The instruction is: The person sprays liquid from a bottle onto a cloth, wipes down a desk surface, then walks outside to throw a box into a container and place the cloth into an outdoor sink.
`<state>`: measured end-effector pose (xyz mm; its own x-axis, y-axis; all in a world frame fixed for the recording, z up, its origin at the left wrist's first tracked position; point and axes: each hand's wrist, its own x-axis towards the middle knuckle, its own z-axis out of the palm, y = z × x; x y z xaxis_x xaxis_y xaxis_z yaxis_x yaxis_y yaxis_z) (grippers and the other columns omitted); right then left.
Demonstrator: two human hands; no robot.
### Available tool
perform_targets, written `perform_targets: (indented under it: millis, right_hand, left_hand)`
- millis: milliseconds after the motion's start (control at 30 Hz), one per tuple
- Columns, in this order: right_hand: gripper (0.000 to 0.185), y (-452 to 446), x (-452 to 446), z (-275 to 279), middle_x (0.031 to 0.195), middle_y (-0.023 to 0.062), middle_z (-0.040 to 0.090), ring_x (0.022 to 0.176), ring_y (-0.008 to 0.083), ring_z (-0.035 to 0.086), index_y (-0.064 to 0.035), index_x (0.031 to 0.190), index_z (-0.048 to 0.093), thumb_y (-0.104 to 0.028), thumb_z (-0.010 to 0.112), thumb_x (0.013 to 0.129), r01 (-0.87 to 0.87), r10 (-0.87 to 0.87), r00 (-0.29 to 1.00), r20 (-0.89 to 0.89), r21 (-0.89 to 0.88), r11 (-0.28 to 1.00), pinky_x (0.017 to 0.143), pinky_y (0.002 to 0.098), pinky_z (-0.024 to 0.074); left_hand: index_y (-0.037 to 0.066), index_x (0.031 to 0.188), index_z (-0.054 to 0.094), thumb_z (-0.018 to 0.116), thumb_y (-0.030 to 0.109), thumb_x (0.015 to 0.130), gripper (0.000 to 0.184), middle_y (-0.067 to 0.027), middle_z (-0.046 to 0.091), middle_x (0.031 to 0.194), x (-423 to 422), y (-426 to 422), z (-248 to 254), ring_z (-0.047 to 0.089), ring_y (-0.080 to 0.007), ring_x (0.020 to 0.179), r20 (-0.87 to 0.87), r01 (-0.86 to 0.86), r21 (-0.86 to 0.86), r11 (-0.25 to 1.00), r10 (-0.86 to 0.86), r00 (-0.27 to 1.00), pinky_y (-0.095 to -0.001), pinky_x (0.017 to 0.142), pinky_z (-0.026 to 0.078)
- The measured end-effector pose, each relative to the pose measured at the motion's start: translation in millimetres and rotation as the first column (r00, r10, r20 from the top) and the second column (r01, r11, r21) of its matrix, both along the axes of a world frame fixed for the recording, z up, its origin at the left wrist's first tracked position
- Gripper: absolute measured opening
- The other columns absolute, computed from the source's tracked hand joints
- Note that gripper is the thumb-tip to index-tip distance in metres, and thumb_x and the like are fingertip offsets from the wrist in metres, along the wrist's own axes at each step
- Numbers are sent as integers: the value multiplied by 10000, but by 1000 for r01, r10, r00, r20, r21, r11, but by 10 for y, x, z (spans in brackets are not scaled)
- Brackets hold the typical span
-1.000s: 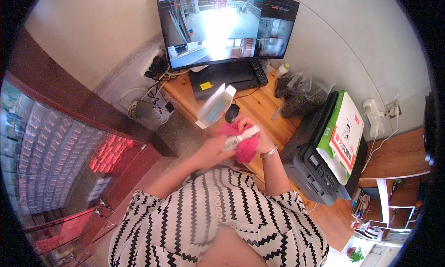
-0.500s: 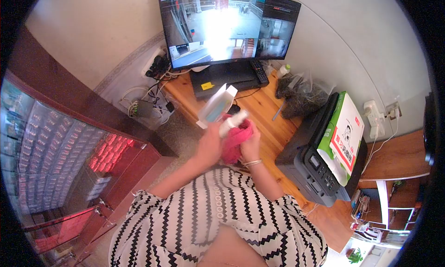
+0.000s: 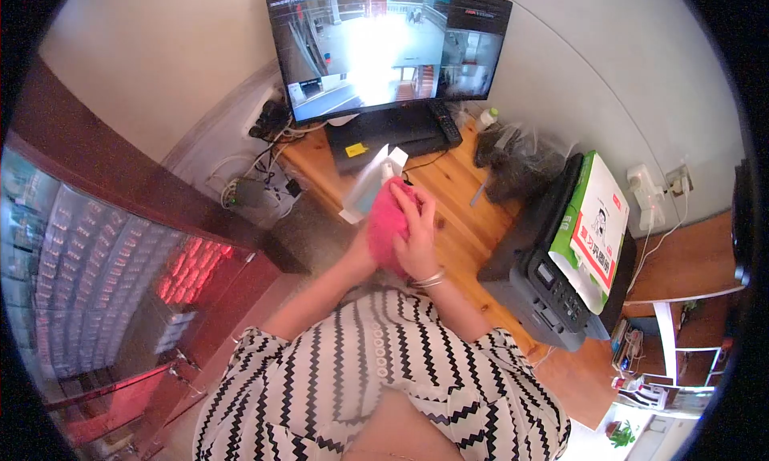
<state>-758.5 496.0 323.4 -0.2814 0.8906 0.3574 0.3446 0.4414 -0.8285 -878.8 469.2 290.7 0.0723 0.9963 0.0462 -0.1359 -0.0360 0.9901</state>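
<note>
A pink cloth (image 3: pixel 384 230) is wrapped around a white bottle (image 3: pixel 388 171), whose narrow top end sticks out above it. My right hand (image 3: pixel 419 235) presses the cloth from the right, its fingers curled over it. My left hand (image 3: pixel 362 254) grips the bottle from the left and below, with its fingers mostly hidden behind the cloth. Just beyond my hands, an open white carton (image 3: pixel 362 190) with raised flaps and a light blue patch stands at the edge of the wooden desk (image 3: pixel 448 190).
A monitor (image 3: pixel 392 52) stands at the back above a black recorder box (image 3: pixel 384 134) and a remote control (image 3: pixel 444 123). Dark-filled plastic bags (image 3: pixel 521 169) lie beside a printer (image 3: pixel 545 285) topped with a green-and-white paper pack (image 3: pixel 597 229). A glass-fronted cabinet (image 3: pixel 104 269) is at the left.
The cloth has moved from the bottle's right side to wrap around it, covering most of it. My right fingers now curl over the cloth, and the bottle stands more upright.
</note>
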Motion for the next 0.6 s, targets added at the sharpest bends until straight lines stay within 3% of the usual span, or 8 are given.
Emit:
perform_targets:
  millis: [33,133,200,300,400,433,533,600]
  right_hand:
    - [673,-14,-32,-48,1265,181,386,1191,353,378,-133,1222,525,83,585,587,0,-1,1000,19,67,998,1038,409,307]
    - [586,-53,-94,-67,1173,173,480,1081,348,478,-74,1124,612,108,521,575,28,-30,1000,5,246,969,937,375,394]
    - [549,-42,-7,-158,1138,175,519,1052,330,509,-71,1091,631,103,560,575,-12,17,1000,-16,287,958,920,374,409]
    - [409,22,176,-396,1071,142,584,1004,259,557,-51,1037,646,71,634,647,18,-3,992,-127,118,993,900,357,437]
    - [329,87,289,-536,1125,86,588,1040,204,549,-52,1018,658,60,630,710,-174,-68,788,-612,-327,929,929,328,421]
    - [307,121,307,-594,1185,69,559,1050,181,536,-17,1036,635,63,623,739,-213,-87,755,-650,-368,905,921,300,420]
    - [359,77,218,-415,1109,80,583,1021,216,553,-41,1049,626,65,638,707,-91,-128,831,-542,-358,929,916,305,419]
    - [310,62,120,-219,1049,90,580,940,208,565,-34,1013,623,23,662,711,26,-55,943,-329,-94,995,860,293,436]
  left_hand:
    - [33,1269,426,424,247,944,390,-60,523,1194,-42,-1,247,505,-152,1080,-59,28,-19,999,-29,998,-302,922,412]
    - [48,1241,449,436,216,934,350,-52,528,1179,-113,69,128,524,-162,1066,506,128,-299,946,43,862,-314,903,436]
    - [89,1285,414,440,255,941,383,-54,525,1208,-194,80,20,534,-176,1081,598,221,-277,935,-12,802,-337,925,442]
    - [104,1300,399,417,296,954,396,-57,531,1207,-176,110,7,552,-188,1068,730,238,-325,915,83,678,-338,915,463]
    - [83,1278,400,404,321,959,399,-52,531,1187,-193,111,147,529,-184,1081,746,236,-384,893,150,649,-353,946,423]
    - [74,1269,400,403,329,959,402,-49,529,1181,-204,109,200,514,-182,1094,736,239,-398,886,153,659,-364,967,398]
    - [64,1253,417,416,317,955,391,-53,528,1179,-171,135,220,512,-179,1093,723,241,-379,894,124,680,-362,964,394]
    - [54,1234,431,430,309,950,381,-51,527,1179,-96,120,199,513,-176,1090,688,210,-375,903,119,716,-358,955,399]
